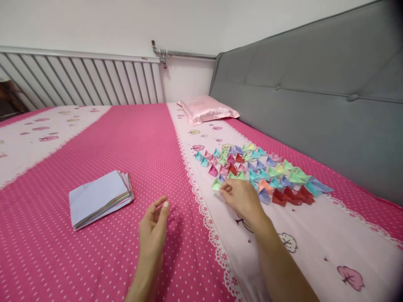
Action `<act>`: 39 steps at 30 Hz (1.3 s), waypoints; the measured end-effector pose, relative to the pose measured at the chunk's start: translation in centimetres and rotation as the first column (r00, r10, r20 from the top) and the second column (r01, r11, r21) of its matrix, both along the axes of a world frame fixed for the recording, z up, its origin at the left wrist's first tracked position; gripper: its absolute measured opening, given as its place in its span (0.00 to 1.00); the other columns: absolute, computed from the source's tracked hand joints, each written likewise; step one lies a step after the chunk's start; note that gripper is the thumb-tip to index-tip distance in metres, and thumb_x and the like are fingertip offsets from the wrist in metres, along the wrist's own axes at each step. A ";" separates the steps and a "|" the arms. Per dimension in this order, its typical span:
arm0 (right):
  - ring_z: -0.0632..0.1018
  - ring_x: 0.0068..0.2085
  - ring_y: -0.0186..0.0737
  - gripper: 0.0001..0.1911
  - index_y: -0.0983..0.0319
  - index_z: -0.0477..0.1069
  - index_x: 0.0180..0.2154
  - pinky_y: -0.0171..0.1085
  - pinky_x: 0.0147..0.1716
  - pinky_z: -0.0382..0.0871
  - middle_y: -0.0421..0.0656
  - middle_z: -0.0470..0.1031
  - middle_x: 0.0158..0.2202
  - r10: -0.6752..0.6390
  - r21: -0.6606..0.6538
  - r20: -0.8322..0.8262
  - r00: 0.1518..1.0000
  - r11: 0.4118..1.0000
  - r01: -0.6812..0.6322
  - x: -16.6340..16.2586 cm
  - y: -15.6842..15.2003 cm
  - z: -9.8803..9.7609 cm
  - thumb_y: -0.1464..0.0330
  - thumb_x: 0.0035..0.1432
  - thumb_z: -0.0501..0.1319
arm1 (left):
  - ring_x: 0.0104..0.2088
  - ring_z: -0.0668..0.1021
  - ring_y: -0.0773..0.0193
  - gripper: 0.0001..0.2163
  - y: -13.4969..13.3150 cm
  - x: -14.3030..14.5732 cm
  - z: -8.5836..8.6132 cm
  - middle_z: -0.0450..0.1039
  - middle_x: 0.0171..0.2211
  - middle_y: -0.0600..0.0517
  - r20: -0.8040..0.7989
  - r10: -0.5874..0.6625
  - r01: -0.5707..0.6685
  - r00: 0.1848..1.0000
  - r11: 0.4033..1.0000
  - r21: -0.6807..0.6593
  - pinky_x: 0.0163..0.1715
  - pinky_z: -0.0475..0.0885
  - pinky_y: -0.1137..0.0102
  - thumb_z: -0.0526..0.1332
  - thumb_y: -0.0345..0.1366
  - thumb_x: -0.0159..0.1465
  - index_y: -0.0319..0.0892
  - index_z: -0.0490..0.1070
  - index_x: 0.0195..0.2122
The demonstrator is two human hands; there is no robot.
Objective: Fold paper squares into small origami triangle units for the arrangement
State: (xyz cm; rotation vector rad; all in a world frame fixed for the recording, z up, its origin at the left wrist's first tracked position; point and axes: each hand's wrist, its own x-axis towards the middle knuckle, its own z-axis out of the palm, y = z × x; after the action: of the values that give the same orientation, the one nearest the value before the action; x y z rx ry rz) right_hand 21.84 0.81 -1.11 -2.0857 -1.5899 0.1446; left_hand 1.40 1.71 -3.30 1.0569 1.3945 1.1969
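Several small folded paper boats (263, 184) in many colours stand close together in rows on the light pink strip of the bedspread. My right hand (241, 197) is at the near left edge of this group. Its fingers are pinched at the right end of a light green paper boat (216, 184), and part of that boat is hidden behind them. My left hand (154, 226) hovers over the dotted pink cloth, its fingers loosely curled and the thumb apart, holding nothing. To its left lies a stack of coloured paper sheets (99, 195), with a pale lilac sheet on top.
A pink satin pillow (208, 110) lies at the far end of the bedspread (135, 138). The grey padded headboard (315, 71) runs along the right. Behind the bed are a white radiator (85, 79) and a metal pipe (189, 54).
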 end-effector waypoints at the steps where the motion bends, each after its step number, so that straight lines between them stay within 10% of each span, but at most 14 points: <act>1: 0.74 0.29 0.36 0.06 0.58 0.72 0.25 0.30 0.24 0.59 0.39 0.75 0.25 -0.051 -0.023 0.016 0.999 0.998 0.052 1.0 0.0 0.1 0.72 0.45 0.57 | 0.45 0.71 0.57 0.20 0.0 -0.1 -0.1 0.68 0.45 0.45 -0.007 -0.005 0.005 1.000 1.000 -0.001 0.45 0.65 0.62 0.59 0.46 0.52 0.44 0.67 0.44; 11: 0.72 0.25 0.35 0.08 0.59 0.72 0.19 0.30 0.18 0.50 0.40 0.73 0.21 -0.137 -0.241 0.081 0.987 0.958 0.153 3.3 -0.2 -0.7 0.75 0.40 0.57 | 0.43 0.72 0.57 0.19 -0.1 0.4 0.2 0.70 0.43 0.45 -0.030 0.026 -0.025 0.999 0.999 0.028 0.42 0.65 0.63 0.60 0.46 0.50 0.41 0.70 0.40; 33: 0.74 0.31 0.40 0.08 0.58 0.74 0.25 0.31 0.21 0.56 0.42 0.75 0.28 -0.192 -0.266 0.071 0.979 0.942 0.204 4.5 0.8 -2.1 0.73 0.42 0.57 | 0.41 0.73 0.57 0.19 0.2 0.2 -0.6 0.71 0.40 0.46 -0.062 0.021 -0.019 0.998 1.000 0.022 0.41 0.65 0.64 0.59 0.48 0.50 0.43 0.70 0.40; 39: 0.76 0.31 0.41 0.11 0.56 0.73 0.34 0.35 0.28 0.64 0.39 0.76 0.27 -0.264 0.033 -0.046 0.964 0.964 0.265 4.5 -0.6 0.2 0.70 0.46 0.57 | 0.36 0.75 0.60 0.21 1.4 -2.6 -0.9 0.72 0.37 0.47 -0.260 0.004 0.020 0.966 0.996 0.089 0.34 0.69 0.67 0.56 0.48 0.52 0.43 0.67 0.44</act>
State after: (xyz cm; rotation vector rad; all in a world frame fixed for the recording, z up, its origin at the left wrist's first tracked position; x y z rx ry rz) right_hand 26.35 0.21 -0.89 -2.2258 -1.2649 0.0613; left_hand -1.21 3.09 -4.25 1.3201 1.5453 1.1556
